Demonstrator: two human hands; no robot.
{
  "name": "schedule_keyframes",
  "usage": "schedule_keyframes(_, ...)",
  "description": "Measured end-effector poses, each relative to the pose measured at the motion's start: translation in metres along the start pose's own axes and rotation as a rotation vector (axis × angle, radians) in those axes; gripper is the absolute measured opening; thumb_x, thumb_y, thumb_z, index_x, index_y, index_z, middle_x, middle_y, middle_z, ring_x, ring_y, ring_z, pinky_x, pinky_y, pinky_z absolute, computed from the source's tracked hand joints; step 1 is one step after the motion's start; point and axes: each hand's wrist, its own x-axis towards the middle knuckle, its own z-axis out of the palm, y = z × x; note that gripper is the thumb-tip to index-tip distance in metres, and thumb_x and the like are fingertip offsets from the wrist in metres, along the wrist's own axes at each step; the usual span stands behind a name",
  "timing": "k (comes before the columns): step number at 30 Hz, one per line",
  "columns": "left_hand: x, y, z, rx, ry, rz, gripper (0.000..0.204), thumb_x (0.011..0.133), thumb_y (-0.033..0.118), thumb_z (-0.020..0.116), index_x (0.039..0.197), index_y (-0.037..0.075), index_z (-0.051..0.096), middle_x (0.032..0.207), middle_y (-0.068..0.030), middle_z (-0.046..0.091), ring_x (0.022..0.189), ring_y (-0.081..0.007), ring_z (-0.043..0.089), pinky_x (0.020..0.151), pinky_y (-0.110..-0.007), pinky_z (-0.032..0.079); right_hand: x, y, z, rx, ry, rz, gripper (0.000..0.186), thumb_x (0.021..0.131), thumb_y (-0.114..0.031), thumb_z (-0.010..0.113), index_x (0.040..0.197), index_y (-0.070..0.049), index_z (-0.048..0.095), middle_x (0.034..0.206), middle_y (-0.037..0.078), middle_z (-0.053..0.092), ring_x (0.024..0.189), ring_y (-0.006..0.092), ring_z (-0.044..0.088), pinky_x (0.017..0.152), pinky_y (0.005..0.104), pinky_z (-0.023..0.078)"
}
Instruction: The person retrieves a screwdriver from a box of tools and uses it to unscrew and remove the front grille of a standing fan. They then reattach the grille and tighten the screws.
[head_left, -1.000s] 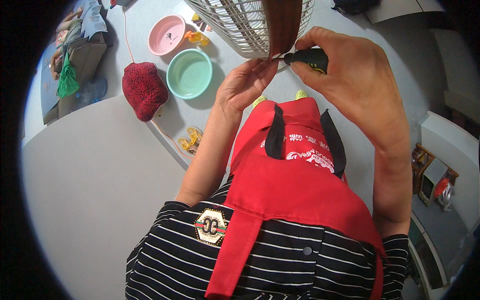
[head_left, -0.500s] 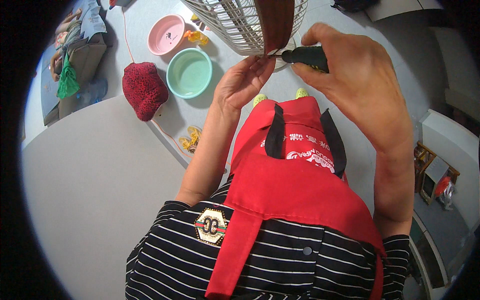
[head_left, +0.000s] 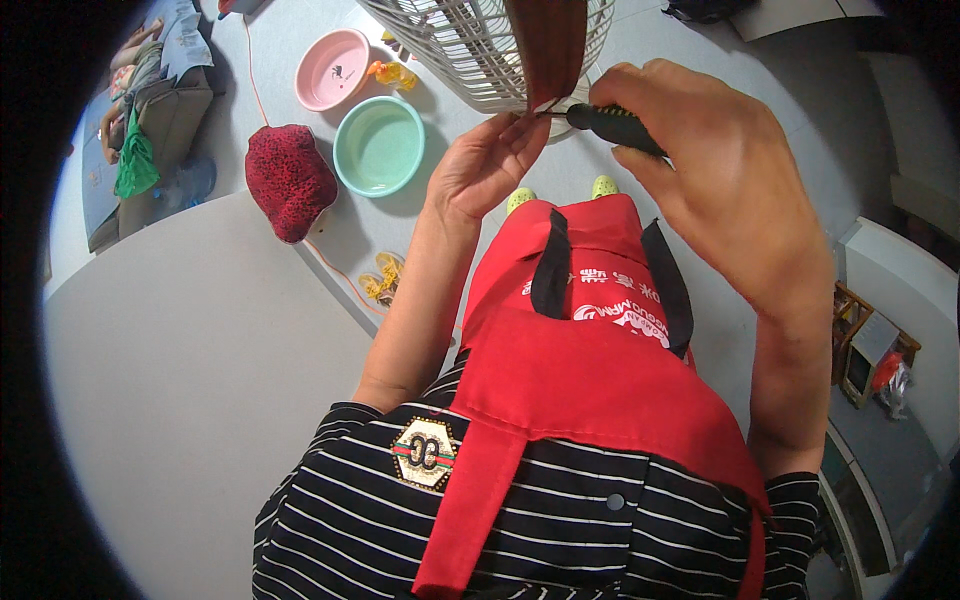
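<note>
A white wire cage (head_left: pixel 450 50), rounded like a fan guard, stands at the top middle with a dark brown band (head_left: pixel 548 50) over its near side. The fingers of my left hand (head_left: pixel 488 165) are pinched at the lower edge of cage and band; exactly what lies between the fingertips is hidden. My right hand (head_left: pixel 720 170) grips the black and green handle of a screwdriver (head_left: pixel 620 128). Its thin shaft points left, and the tip meets the bottom end of the band, right beside my left fingertips.
On the floor to the left are a pink basin (head_left: pixel 333 70), a mint green basin (head_left: pixel 380 147), a yellow packet (head_left: pixel 394 75) and a red-black cushion (head_left: pixel 290 183). A grey tabletop (head_left: pixel 200 380) fills the left. A person (head_left: pixel 125 90) is on a couch; an orange cord (head_left: pixel 253 75) crosses the floor.
My right hand has shifted slightly right and its fingers have rolled around the screwdriver handle, which now tilts down more to the right. My left hand and the cage stay nearly still.
</note>
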Motion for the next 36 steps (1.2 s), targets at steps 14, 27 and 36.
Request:
schedule_keyframes(14, 0.000, -0.003, 0.000, 0.023, 0.010, 0.005, 0.024, 0.086, 0.000, 0.046, 0.107, -0.011, 0.046, 0.113, -0.0208, 0.049, 0.106, -0.0288, 0.050, 0.095, -0.039, 0.044, -0.001, 0.004, 0.016, -0.059, 0.093, -0.051, 0.019, 0.072, -0.007, 0.060, 0.089, -0.003, 0.052, 0.079, 0.013, 0.058, 0.073, 0.0322, 0.057, 0.063, 0.0379, 0.044)
schedule_keyframes(27, -0.002, -0.002, 0.001, 0.040, 0.031, -0.002, 0.024, 0.086, -0.001, 0.048, 0.108, -0.010, 0.046, 0.110, -0.0191, 0.052, 0.104, -0.0275, 0.052, 0.092, -0.036, 0.046, 0.003, -0.007, 0.016, -0.177, -0.005, 0.180, 0.018, 0.074, -0.013, 0.063, 0.086, -0.002, 0.056, 0.070, 0.015, 0.061, 0.068, 0.0294, 0.062, 0.062, 0.0347, 0.049)
schedule_keyframes(36, 0.005, -0.003, -0.003, 0.092, 0.054, 0.031, 0.024, 0.087, -0.001, 0.047, 0.108, -0.011, 0.045, 0.111, -0.0204, 0.051, 0.104, -0.0293, 0.051, 0.093, -0.036, 0.046, -0.002, 0.005, 0.020, -0.130, 0.035, 0.030, 0.020, 0.073, -0.010, 0.062, 0.090, -0.004, 0.052, 0.080, 0.012, 0.060, 0.072, 0.0315, 0.059, 0.064, 0.0366, 0.047)
